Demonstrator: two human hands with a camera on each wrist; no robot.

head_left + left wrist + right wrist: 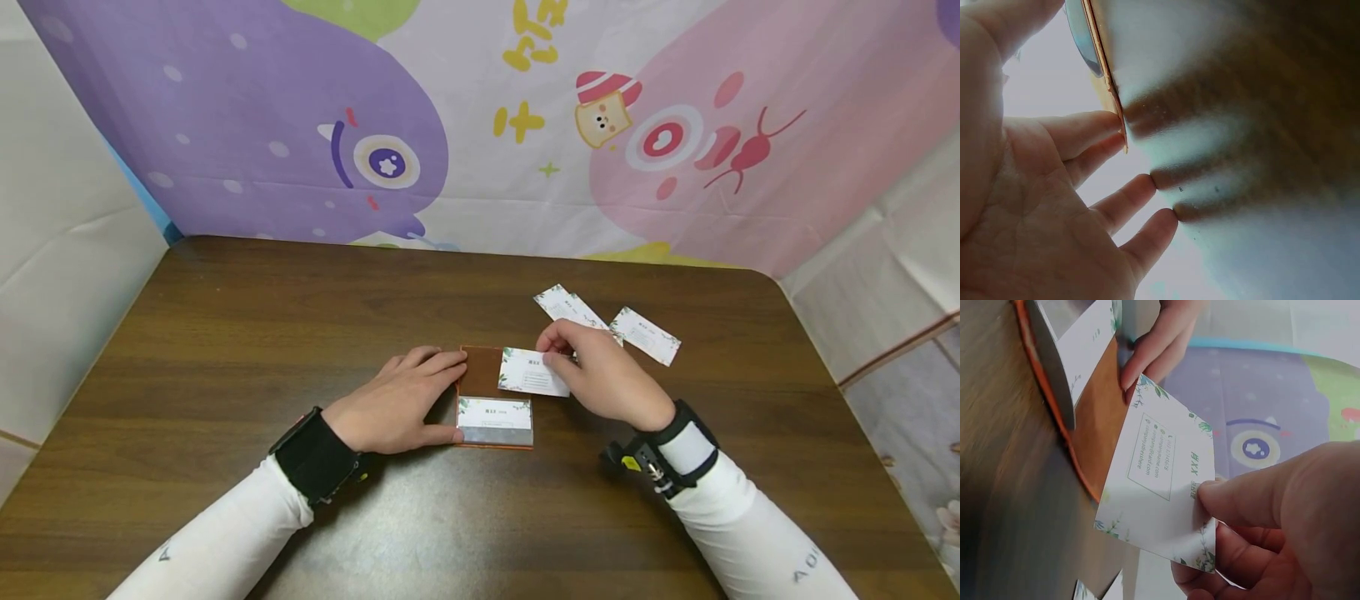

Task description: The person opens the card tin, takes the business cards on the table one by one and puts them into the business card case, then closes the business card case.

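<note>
A brown card holder [477, 372] lies open on the table in the head view. One white business card [491, 414] with a leaf print sits in its clear pocket [495, 436]. My left hand [393, 404] rests at the holder's left edge, fingertips on the upper corner and thumb at the lower one; the left wrist view shows its fingers extended. Between thumb and fingers, my right hand [611, 375] pinches another business card [1154, 475] by its right end. That card overlaps the holder's upper right part in the head view.
Beyond the right hand lie overlapping business cards [558, 302] and a separate one [647, 337] to their right. The dark wooden table [337, 300] ends at a printed cloth [480, 167] behind, with pale cloth at both sides.
</note>
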